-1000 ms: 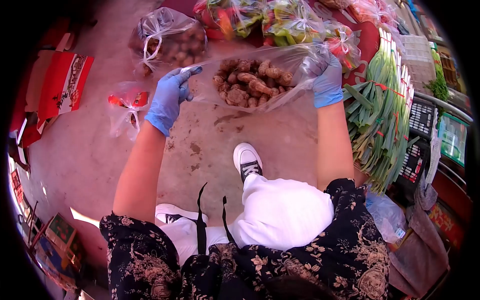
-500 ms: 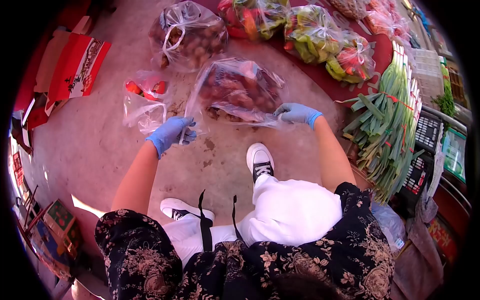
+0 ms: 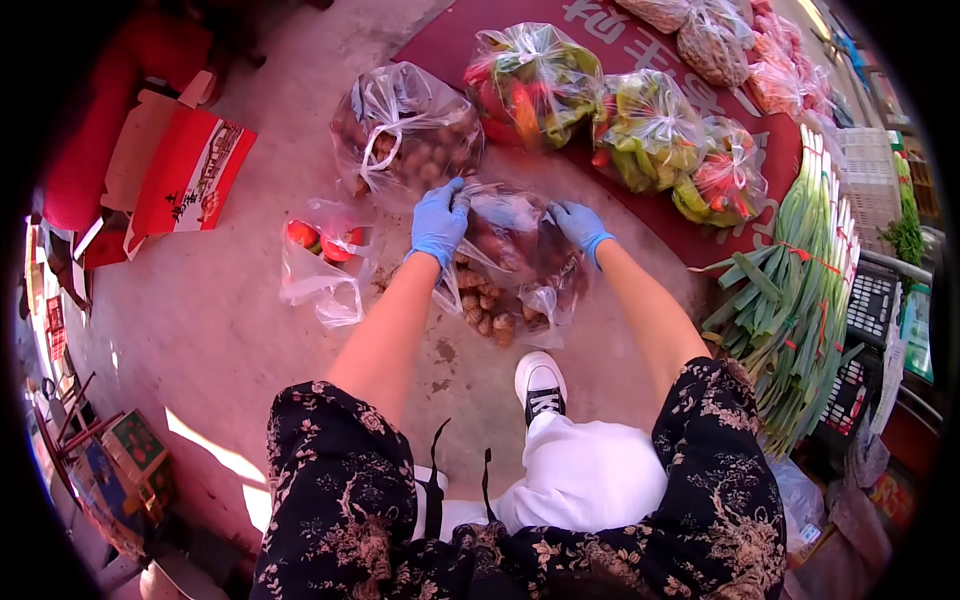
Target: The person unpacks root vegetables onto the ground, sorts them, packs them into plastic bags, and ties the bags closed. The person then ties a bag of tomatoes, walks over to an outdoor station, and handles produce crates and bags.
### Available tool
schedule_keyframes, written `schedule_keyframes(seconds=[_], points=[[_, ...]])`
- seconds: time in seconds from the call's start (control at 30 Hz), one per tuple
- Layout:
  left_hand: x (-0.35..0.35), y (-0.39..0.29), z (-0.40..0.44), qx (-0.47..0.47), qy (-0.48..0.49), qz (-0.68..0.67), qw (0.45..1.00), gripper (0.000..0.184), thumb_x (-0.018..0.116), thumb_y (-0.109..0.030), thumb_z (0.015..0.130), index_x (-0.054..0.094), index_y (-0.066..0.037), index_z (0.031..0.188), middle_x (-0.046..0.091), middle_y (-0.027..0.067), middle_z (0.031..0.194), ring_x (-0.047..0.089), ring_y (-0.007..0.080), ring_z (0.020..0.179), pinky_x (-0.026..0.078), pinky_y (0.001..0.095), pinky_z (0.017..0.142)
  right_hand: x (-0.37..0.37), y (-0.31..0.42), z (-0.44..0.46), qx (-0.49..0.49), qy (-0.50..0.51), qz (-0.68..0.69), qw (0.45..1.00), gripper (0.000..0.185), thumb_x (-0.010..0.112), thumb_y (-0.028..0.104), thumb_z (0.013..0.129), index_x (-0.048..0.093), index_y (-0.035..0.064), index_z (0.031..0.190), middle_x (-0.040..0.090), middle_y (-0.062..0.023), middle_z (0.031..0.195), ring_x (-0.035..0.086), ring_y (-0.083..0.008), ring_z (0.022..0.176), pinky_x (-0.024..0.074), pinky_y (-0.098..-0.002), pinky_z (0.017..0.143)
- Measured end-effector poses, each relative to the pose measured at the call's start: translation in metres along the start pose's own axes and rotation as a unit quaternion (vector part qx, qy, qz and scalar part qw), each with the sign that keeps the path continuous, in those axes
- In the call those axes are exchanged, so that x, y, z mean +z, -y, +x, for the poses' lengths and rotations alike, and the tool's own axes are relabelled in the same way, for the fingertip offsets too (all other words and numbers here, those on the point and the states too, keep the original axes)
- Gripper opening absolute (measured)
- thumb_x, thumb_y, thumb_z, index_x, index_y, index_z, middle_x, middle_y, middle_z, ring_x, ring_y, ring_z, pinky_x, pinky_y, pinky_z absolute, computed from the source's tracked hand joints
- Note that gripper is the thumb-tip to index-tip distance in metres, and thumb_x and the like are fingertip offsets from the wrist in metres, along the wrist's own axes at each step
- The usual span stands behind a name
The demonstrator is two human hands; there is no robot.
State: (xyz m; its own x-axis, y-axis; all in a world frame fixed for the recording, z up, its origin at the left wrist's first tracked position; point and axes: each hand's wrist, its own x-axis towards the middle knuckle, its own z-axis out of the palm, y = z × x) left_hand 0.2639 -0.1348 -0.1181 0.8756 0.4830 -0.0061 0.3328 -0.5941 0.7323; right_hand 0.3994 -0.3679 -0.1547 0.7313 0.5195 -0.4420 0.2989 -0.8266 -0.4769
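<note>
A person's blue-gloved left hand (image 3: pixel 438 222) and right hand (image 3: pixel 580 228) at a clear bag (image 3: pixel 505 212) of knobbly brown roots (image 3: pixel 484 302) on the floor (image 3: pixel 245 320)

The left hand is at the clear bag's left side, the right hand at its right, fingers bent; whether either grip pinches the film, I cannot tell. The roots show at the near side. Just beyond the left hand sits a tied bag (image 3: pixel 395 100) of round brown produce; to the left lies a small bag (image 3: pixel 335 295) with red items. Pepper bags (image 3: pixel 535 90) rest on a dark red mat (image 3: pixel 455 40), with bundled leeks (image 3: pixel 785 295) to the right
</note>
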Motion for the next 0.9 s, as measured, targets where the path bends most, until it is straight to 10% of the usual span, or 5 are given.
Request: schedule_keyframes(seconds=[0.1,0.4,0.57,0.9], points=[[-0.004,-0.003,0.004,-0.109,0.067,-0.059,0.99,0.032,0.055,-0.03,0.085,0.062,-0.01,0.108,0.063,0.0149,0.095,0.06,0.026,0.085,0.046,0.032,0.079,0.009,0.001,0.006,0.039,0.078,0.272,0.958,0.036,0.046,0.032,0.085,0.061,0.0024,0.1,0.063,-0.0144,0.093,0.058,-0.025,0.086,0.0435,-0.0331,0.08],[-0.052,0.019,-0.049,-0.19,0.33,-0.146,0.913,0.019,0.064,-0.013,0.074,0.062,0.0,0.089,0.063,0.0034,0.086,0.056,0.0109,0.08,0.045,0.024,0.075,0.01,0.049,-0.07,-0.067,0.178,0.218,0.957,0.031,0.056,0.022,0.074,0.059,0.0001,0.097,0.06,-0.0142,0.088,0.057,-0.0242,0.082,0.0445,-0.0324,0.078],[-0.089,0.032,-0.098,-0.059,0.398,-0.024,0.915,0.02,0.067,-0.02,0.074,0.065,-0.006,0.088,0.065,0.0129,0.087,0.061,0.0248,0.081,0.047,0.0324,0.077,0.021,0.067,-0.12,-0.218,0.165,0.163,0.948,0.024,0.054,0.019,0.075,0.058,0.0012,0.091,0.057,-0.0141,0.084,0.055,-0.0249,0.08,0.0444,-0.0333,0.075],[-0.179,0.022,-0.112,0.056,0.475,-0.034,0.878,0.016,0.063,-0.015,0.079,0.061,-0.007,0.092,0.057,0.0074,0.101,0.053,0.0215,0.097,0.041,0.0309,0.086,-0.024,0.137,-0.16,-0.235,0.299,0.222,0.898,0.017,0.053,0.012,0.077,0.059,0.0033,0.09,0.055,-0.0087,0.072,0.049,-0.0138,0.069,0.0424,-0.0267,0.069]])
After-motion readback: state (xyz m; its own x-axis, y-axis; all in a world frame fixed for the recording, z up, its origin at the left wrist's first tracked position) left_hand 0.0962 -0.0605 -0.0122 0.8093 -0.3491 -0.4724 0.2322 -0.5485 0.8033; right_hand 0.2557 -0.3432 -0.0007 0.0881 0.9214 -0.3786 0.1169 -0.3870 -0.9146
